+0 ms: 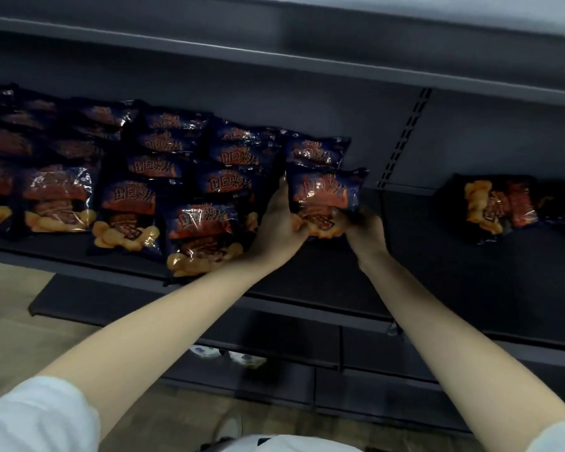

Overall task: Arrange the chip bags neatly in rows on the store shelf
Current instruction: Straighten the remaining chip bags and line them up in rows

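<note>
A dark blue chip bag [323, 197] with red print stands at the right end of the rows on the dark shelf [421, 272]. My left hand [279, 223] grips its left edge and lower corner. My right hand [364, 230] holds its lower right corner. Behind it stands another bag [317, 153]. To the left, several rows of the same chip bags [163, 177] overlap from the back wall to the shelf front. Loose bags [499, 207] lie on their side at the right of the shelf.
The upper shelf [340, 57] overhangs the bags. A slotted upright [405, 132] runs down the back wall right of the held bag. Lower shelves [274, 340] jut out below, with small white packs [222, 353] on one. Tan floor [7, 321] lies at left.
</note>
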### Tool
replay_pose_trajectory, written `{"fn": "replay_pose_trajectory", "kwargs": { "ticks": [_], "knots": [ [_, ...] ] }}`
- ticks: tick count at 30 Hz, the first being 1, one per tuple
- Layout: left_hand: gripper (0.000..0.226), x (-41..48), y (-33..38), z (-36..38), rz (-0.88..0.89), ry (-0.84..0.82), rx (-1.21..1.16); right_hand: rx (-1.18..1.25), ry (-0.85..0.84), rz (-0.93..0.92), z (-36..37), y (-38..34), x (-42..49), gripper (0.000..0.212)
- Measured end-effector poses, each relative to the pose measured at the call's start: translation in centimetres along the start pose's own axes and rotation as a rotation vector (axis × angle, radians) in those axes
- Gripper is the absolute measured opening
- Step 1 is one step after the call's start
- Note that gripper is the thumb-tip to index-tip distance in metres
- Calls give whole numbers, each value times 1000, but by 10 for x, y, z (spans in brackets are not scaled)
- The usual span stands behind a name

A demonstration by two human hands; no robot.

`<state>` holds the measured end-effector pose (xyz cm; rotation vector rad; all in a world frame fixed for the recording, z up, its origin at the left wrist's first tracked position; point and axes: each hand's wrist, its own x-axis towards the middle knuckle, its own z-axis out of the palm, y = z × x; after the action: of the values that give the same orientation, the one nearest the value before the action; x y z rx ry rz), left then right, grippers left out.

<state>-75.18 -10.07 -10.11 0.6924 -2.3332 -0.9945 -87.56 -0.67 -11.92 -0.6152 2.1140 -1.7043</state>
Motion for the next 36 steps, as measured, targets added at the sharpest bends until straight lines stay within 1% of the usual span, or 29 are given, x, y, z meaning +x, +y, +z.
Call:
{"fn": "replay_pose_trajectory", "kwargs": {
  "ticks": [2, 3, 8, 12, 15, 17, 19, 23, 27, 29, 31, 33, 36],
  "knots": [
    [92, -3, -10, 14, -70, -92, 86, -117, 44, 2, 15, 6, 1, 27],
    [94, -4, -14, 20, -98, -110, 105, -127, 64, 10, 22, 7, 2, 31],
    [91, 3, -23, 36, -124, 21, 124, -27, 86, -45, 45, 10, 1, 68],
    [92, 19, -32, 44, -131, 37, 111, -29, 147, -74, 53, 11, 8, 76],
    [91, 26, -37, 52, -148, 38, 125, -70, 181, -55, 57, 16, 10, 75],
    [84, 28, -36, 57, -160, 53, 150, -83, 198, -70, 59, 17, 11, 75],
    [79, 30, -35, 60, -168, 61, 178, -83, 214, -82, 61, 18, 12, 76],
    [75, 32, -32, 59, -164, 71, 186, -59, 236, -83, 61, 19, 12, 76],
    [74, 31, -28, 57, -167, 58, 209, -18, 317, -101, 62, 14, 7, 66],
    [74, 27, -27, 54, -118, 83, 209, -32, 355, -185, 62, 11, 2, 62],
    [72, 22, -23, 47, -31, 119, 201, -68, 362, -335, 65, 4, -5, 59],
    [69, 18, -18, 32, 37, 113, 157, -99, 334, -473, 69, -6, -6, 58],
    [65, 18, -16, 8, 119, 157, 100, -78, 289, -575, 82, -27, -9, 53]
  ]
}}
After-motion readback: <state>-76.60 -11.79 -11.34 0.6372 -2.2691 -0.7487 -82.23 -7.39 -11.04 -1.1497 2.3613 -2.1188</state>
